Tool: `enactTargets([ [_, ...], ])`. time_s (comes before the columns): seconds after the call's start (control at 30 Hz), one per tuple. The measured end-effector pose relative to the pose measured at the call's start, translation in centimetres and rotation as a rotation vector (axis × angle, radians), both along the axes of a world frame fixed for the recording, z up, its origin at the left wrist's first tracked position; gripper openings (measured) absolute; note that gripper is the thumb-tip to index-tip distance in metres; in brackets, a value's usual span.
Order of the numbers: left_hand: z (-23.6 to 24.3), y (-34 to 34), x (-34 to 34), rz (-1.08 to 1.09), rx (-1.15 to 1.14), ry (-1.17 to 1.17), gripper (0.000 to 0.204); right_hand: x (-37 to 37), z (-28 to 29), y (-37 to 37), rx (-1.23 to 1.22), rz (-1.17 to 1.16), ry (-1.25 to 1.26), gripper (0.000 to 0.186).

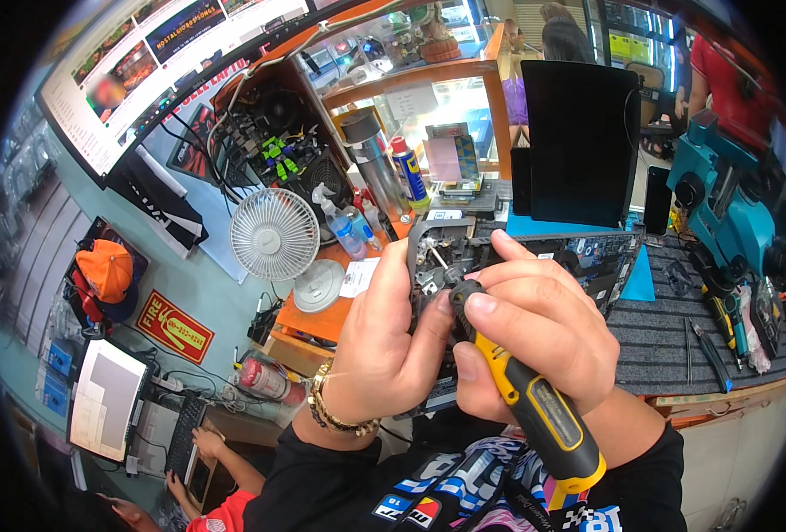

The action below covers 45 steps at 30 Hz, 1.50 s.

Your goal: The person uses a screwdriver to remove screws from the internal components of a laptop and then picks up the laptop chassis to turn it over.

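My left hand [397, 341] grips the corner of an opened laptop chassis [593, 257], raised on its edge in front of me, its thumb beside a small metal part in that corner. My right hand [544, 328] is wrapped round a yellow-and-black handheld power tool [557, 439], held at a slant with its dark front end by my left thumb. That front end touches or nearly touches the laptop's corner; the exact contact is hidden by my fingers. Circuit boards show in the chassis to the right of my hands.
A white fan [271, 232], bottles [349, 232], a spray can [408, 173], a dark monitor [579, 142], a teal microscope [712, 195] and pliers [711, 355] surround me. At lower left, another person's hands [205, 443] are on a keyboard [184, 430]. More people stand behind the bench.
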<state>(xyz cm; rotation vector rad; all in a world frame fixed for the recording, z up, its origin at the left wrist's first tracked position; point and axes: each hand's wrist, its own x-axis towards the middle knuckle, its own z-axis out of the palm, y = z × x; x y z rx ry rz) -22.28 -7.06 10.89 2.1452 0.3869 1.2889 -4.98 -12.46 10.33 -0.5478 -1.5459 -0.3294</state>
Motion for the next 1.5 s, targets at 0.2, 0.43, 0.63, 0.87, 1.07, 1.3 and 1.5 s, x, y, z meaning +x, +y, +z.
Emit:
enactTargets([
  [0.2,0.2,-0.4,-0.3,0.03,-0.063,0.044,0.045,0.3,0.1,-0.1,-0.011,0.038,0.019,0.041],
  [0.43,0.0,-0.1,0.0,0.025,0.037,-0.003,0.045,-0.1,0.7,-0.7,-0.051,0.042,0.011,0.041],
  [0.63,0.6,-1.1,-0.3,-0.007,-0.134,0.066,0.043,0.4,0.4,-0.4,-0.028,0.037,0.01,0.039],
  [0.87,0.6,-0.5,-0.3,0.008,-0.028,0.055,0.045,0.0,0.6,-0.8,-0.043,0.039,0.031,0.039],
  [1.07,-0.1,-0.4,-0.2,0.018,-0.007,0.021,0.046,0.6,0.3,-0.5,-0.029,0.024,-0.028,0.043],
  [1.3,0.1,-0.2,-0.3,0.029,-0.027,0.06,0.047,0.6,0.6,-0.8,-0.039,0.09,0.056,0.042],
  [1.5,-0.4,0.2,-0.2,0.032,-0.029,0.042,0.046,0.4,0.7,-0.9,-0.054,0.091,0.021,0.041],
])
